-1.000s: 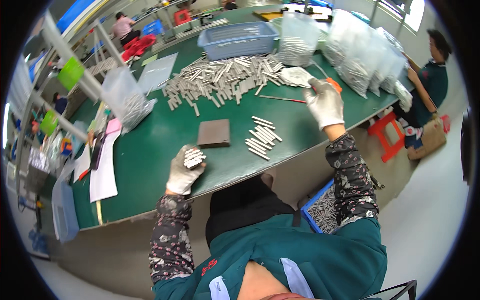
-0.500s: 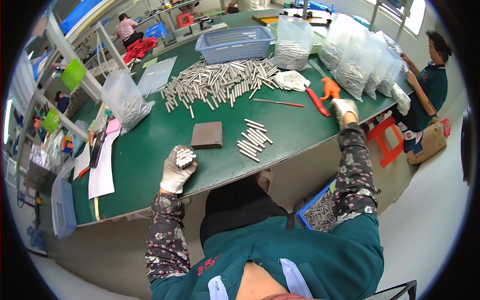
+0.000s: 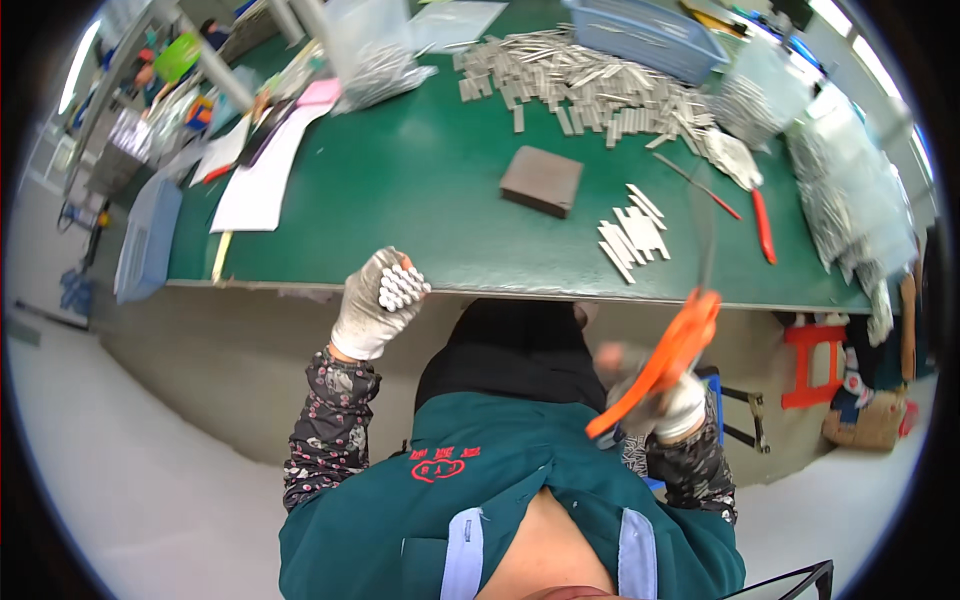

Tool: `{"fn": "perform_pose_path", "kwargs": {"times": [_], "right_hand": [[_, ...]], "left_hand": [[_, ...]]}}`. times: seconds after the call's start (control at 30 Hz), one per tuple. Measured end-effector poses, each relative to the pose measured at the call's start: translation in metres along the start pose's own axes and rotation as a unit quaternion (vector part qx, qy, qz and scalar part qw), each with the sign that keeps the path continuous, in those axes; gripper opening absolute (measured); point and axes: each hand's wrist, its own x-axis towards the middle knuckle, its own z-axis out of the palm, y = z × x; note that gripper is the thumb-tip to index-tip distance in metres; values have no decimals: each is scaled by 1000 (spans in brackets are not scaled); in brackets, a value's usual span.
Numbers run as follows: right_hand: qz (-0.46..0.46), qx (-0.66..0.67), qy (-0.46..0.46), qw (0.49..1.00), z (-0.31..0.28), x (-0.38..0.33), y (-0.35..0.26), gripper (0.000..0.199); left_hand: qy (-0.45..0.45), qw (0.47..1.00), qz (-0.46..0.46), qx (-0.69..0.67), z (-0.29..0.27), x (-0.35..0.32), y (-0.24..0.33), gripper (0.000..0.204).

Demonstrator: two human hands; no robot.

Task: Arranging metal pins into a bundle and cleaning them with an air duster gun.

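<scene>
In my gloved left hand (image 3: pixel 365 305), near the table's front edge, is a bundle of short metal rods (image 3: pixel 403 288), their pale round ends facing up. My gloved right hand (image 3: pixel 640 385) is closed round an orange-handled tool (image 3: pixel 675 345) with a long thin grey blade. Motion blurs this hand and the blade, so the tool's exact kind is unclear. Beyond the hands, a brown rectangular block (image 3: pixel 541 181) rests on the green table (image 3: pixel 420 190). A small group of loose rods (image 3: pixel 632 232) lies right of the block.
A large rod pile (image 3: pixel 600 85) spreads before a blue basket (image 3: pixel 650 38). Bags of rods (image 3: pixel 850 190) line the right side. A slim red-handled tool (image 3: pixel 715 190) and a red-handled tool (image 3: pixel 764 225) lie near a white glove (image 3: pixel 732 158). Papers (image 3: pixel 262 180) lie left.
My right hand has come from the table's right side back toward my body, lifting the orange-handled tool. The view has turned downward. My left hand still holds its rods.
</scene>
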Motion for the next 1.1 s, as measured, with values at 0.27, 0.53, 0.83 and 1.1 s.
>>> {"fn": "perform_pose_path", "kwargs": {"times": [0.27,0.53,0.83,1.1], "right_hand": [[284,-289,73,911,50,70,-10,41],[135,-642,16,755,42,116,63,40],[155,-728,18,667,50,132,66,31],[145,-733,23,664,54,135,57,32]], "left_hand": [[27,970,-42,239,-56,-80,-38,31],[18,941,-122,315,-58,-105,-86,23],[1,926,-178,332,-58,-106,-97,30],[-10,931,-166,325,-54,-102,-99,29]]}}
